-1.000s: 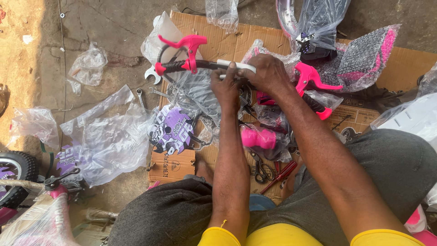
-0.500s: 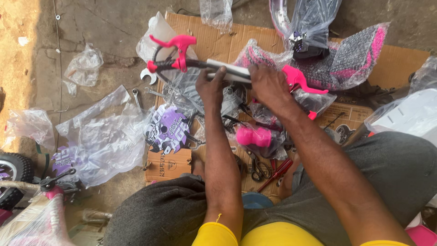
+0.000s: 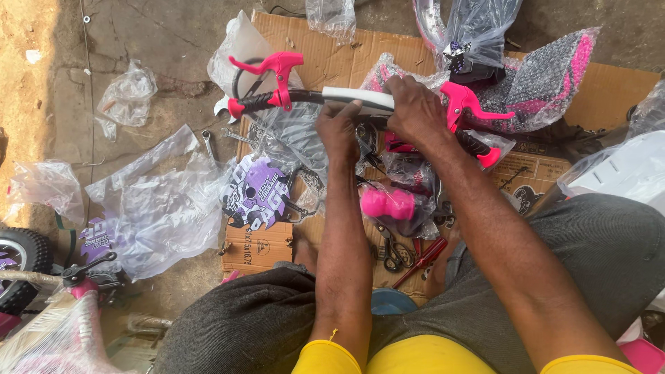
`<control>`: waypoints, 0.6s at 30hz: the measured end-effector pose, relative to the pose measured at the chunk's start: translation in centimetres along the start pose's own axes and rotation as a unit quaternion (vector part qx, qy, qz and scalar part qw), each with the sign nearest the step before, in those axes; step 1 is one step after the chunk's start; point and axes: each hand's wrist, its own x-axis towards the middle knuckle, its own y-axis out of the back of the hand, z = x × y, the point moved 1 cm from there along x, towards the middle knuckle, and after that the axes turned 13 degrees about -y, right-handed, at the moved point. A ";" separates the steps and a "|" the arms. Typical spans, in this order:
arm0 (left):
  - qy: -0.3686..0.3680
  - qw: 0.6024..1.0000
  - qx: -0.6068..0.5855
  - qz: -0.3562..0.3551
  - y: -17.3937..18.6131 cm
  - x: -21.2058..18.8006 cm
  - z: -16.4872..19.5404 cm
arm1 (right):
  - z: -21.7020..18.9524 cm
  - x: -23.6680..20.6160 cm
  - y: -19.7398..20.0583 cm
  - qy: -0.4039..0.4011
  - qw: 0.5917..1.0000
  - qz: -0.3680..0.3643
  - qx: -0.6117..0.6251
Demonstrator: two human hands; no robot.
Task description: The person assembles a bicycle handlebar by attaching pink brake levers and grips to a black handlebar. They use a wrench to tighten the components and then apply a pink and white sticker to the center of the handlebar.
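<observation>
I hold a small bicycle handlebar (image 3: 305, 97) above a sheet of cardboard (image 3: 325, 52). It is a black bar with a white sleeve (image 3: 357, 95) at its middle, pink grips and pink brake levers (image 3: 273, 69) at both ends. My left hand (image 3: 339, 128) pinches the bar just below the white sleeve. My right hand (image 3: 414, 111) is closed over the bar's right part, next to the right pink lever (image 3: 467, 104).
Below my hands lie a pink part in a plastic bag (image 3: 389, 205), pliers (image 3: 395, 253) and a red-handled tool (image 3: 422, 260). A purple printed plate (image 3: 258, 194), a spanner (image 3: 208, 144) and loose plastic bags (image 3: 156, 201) lie left. A small wheel (image 3: 21, 266) sits at the left edge.
The handlebar has shifted slightly in my hands. My left hand moved up to the bar under the white sleeve, and my right hand closed further over the sleeve's right end.
</observation>
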 end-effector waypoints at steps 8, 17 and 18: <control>-0.126 0.989 0.015 0.082 -1.8 -0.9 -1.2 | 0.8 1.4 1.4 -0.006 0.990 -0.132 0.048; -0.132 0.983 0.128 -0.017 -0.6 0.4 -0.1 | -0.1 0.2 0.8 0.046 0.996 -0.079 -0.017; -0.137 0.988 0.063 0.022 -1.0 -0.3 0.0 | -0.4 0.1 0.7 0.056 0.996 -0.070 -0.021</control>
